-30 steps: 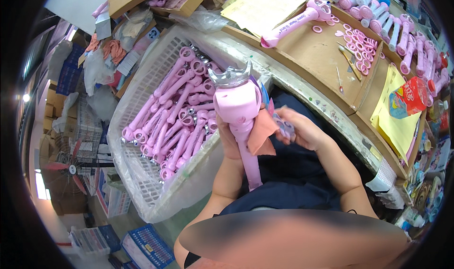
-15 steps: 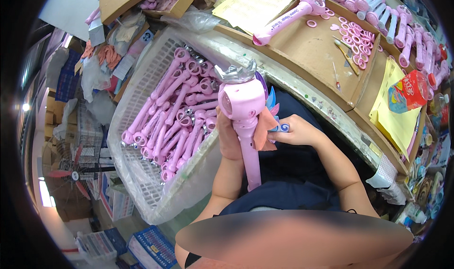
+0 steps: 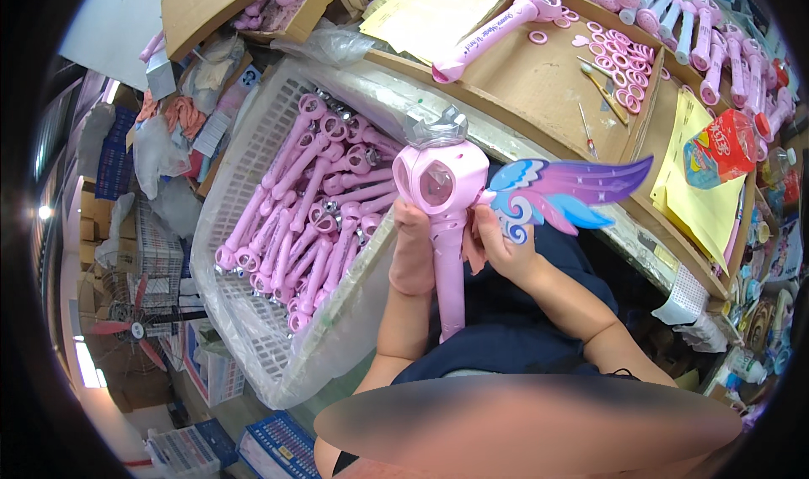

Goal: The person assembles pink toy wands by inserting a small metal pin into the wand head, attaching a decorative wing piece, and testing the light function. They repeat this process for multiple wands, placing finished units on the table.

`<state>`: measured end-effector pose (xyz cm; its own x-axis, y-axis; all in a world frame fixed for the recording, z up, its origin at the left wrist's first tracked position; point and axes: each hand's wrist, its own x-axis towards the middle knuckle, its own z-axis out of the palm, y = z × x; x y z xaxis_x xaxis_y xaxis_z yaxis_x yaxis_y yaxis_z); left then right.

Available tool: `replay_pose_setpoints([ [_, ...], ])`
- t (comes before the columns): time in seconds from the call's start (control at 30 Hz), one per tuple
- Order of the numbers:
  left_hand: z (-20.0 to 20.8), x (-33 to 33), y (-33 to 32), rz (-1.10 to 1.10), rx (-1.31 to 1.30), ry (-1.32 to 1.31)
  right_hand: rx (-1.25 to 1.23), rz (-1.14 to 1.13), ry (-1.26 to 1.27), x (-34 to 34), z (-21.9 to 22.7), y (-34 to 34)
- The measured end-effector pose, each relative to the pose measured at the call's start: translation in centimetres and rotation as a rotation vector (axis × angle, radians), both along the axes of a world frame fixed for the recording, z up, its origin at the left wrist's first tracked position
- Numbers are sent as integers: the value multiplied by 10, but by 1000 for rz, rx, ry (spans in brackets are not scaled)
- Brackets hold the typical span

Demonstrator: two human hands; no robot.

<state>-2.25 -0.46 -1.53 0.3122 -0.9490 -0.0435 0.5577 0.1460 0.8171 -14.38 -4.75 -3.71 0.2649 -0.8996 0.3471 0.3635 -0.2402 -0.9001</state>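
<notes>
Pink wand (image 3: 450,264) upright at centre, left hand (image 3: 412,250) gripping its neck, right hand (image 3: 511,256) pinching a wing piece (image 3: 581,181) (blue and purple) beside the head, white basket (image 3: 253,146) at left heaped with smaller wands (image 3: 291,218), far cardboard tray (image 3: 527,87) holding pink rings (image 3: 621,68).

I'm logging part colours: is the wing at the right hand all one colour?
No, the wing at the right hand shows purple, pink and blue areas.
</notes>
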Motion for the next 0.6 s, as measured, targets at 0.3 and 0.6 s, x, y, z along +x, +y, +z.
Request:
replay_pose_setpoints([
  [0.3, -19, 0, 7, -126, -23, 47, 223, 53, 97, -9, 11, -5],
  [0.6, -8, 6, 6, -208, 70, 9, 342, 274, 183, -14, 16, -27],
])
